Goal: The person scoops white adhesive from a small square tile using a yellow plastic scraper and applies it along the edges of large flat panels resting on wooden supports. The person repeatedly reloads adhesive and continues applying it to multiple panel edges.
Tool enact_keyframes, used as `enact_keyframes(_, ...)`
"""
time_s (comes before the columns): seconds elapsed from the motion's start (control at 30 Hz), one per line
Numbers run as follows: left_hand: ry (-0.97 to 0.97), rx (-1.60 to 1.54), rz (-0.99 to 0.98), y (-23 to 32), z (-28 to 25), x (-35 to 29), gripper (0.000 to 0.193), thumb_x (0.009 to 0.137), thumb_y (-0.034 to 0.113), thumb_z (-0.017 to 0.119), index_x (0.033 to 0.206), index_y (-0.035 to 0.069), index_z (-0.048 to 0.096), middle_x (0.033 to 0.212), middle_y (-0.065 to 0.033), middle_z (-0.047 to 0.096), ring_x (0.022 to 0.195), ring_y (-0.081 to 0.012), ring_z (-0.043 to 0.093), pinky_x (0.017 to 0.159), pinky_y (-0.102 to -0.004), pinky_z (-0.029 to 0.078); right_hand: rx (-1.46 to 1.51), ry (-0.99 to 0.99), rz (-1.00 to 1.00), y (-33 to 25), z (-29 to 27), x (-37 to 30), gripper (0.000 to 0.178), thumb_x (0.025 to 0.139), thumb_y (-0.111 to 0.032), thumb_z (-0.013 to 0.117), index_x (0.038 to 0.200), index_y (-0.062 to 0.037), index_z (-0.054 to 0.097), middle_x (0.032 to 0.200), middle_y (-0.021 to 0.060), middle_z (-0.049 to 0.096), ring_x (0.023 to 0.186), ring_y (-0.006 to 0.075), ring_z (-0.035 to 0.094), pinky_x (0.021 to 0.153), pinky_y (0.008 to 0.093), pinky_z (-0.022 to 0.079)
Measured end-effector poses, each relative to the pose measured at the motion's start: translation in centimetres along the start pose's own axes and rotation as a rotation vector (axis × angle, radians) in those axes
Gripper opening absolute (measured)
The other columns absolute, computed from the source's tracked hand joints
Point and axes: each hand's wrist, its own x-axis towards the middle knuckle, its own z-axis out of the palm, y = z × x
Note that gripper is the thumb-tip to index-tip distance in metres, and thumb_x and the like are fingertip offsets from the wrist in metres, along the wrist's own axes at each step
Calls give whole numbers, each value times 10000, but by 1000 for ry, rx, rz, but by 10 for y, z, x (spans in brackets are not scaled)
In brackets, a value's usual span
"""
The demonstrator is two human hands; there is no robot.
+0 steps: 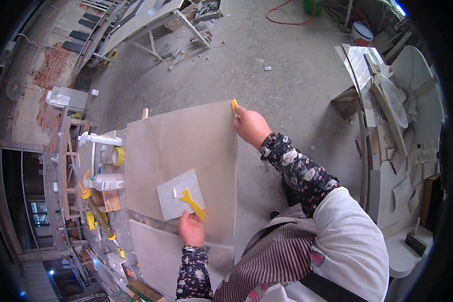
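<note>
A large beige slab (186,136) lies flat in front of me. My left hand (192,230) is closed on the near edge of a small light-grey square board (168,204) held over the slab. On that board sits a whitish blob of paste (176,192), with a yellow scraper (190,200) lying across it, its handle end near my left fingers. At the slab's far right corner, my right hand (251,127) pinches a small yellow scraper (234,105) against the edge. Most of that scraper is hidden by my fingers.
Left of the slab stand a white spray bottle (99,139), a yellow tape roll (118,156), a white bottle (108,182) and a caulking gun (96,214). A second slab (161,246) lies nearer me. Stone offcuts (387,100) lean at the right.
</note>
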Motion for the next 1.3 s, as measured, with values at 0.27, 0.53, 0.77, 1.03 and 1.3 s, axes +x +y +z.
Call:
enact_keyframes(0.27, -17, -2, -33, 2, 8, -6, 314, 1006, 253, 450, 1201, 18, 521, 1117, -138, 652, 1023, -254, 636, 979, -512, 470, -27, 0, -22, 1, -6, -1, 350, 847, -130, 522, 1145, 34, 606, 801, 271, 641, 775, 424, 635, 706, 496, 505)
enact_keyframes(0.53, -17, -20, -43, 1, 10, -7, 325, 1009, 262, 435, 1208, 20, 519, 1121, -137, 652, 1026, -252, 637, 985, -507, 469, -89, -71, 2, -4, 6, -24, 355, 863, -117, 501, 1166, 41, 596, 761, 259, 633, 746, 421, 627, 690, 504, 491)
enact_keyframes(0.77, -53, -29, -37, 1, 10, -9, 360, 1010, 290, 433, 1236, 17, 496, 1169, -143, 620, 1074, -261, 606, 1015, -518, 440, -81, -113, 12, -8, 13, -68, 361, 865, -105, 497, 1178, 54, 584, 716, 257, 619, 679, 419, 619, 634, 508, 485)
enact_keyframes(1.03, -124, -6, -37, 1, 11, -12, 368, 1019, 301, 411, 1216, -1, 484, 1150, -168, 619, 1085, -268, 604, 1038, -513, 429, -65, -160, -34, -15, 22, -120, 433, 846, -92, 508, 1236, 96, 525, 682, 246, 611, 635, 410, 616, 600, 510, 485)
enact_keyframes(1.3, -131, 4, -40, 2, 12, -12, 366, 1018, 287, 419, 1261, 21, 486, 1191, -143, 612, 1110, -255, 600, 1038, -496, 450, -85, -254, -27, -29, 27, -175, 492, 843, -99, 518, 1278, 123, 460, 636, 224, 598, 593, 395, 606, 567, 495, 477)
